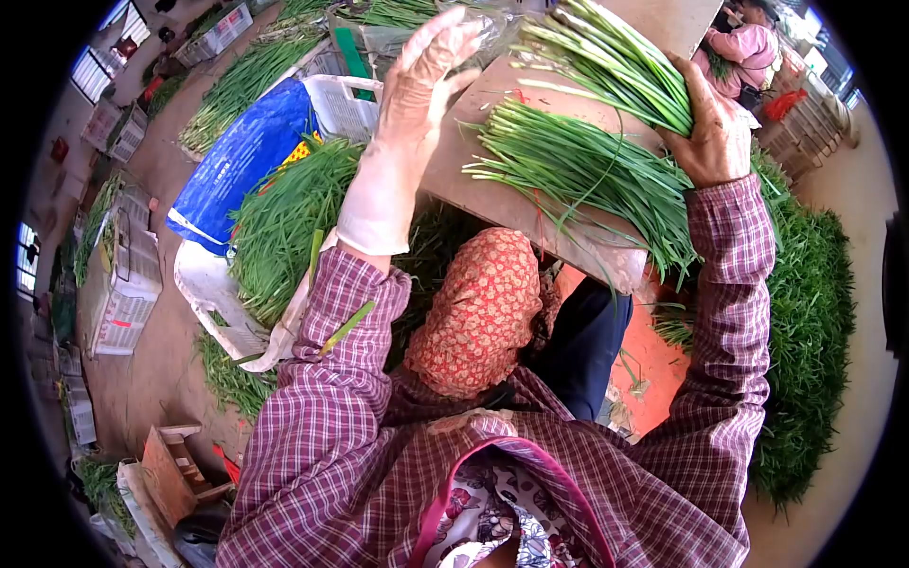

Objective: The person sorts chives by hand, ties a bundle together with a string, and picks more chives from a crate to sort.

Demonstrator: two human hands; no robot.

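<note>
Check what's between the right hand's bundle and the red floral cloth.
Head view: another green bundle, then a bare strip of the board.

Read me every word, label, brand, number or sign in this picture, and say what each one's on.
No text is readable.
Blue sheet: faint pale marks, possibly print, too blurred to read.
White crate at left: small red mark, too small to read.
Bundle in the right hand: no lettering visible.
</note>
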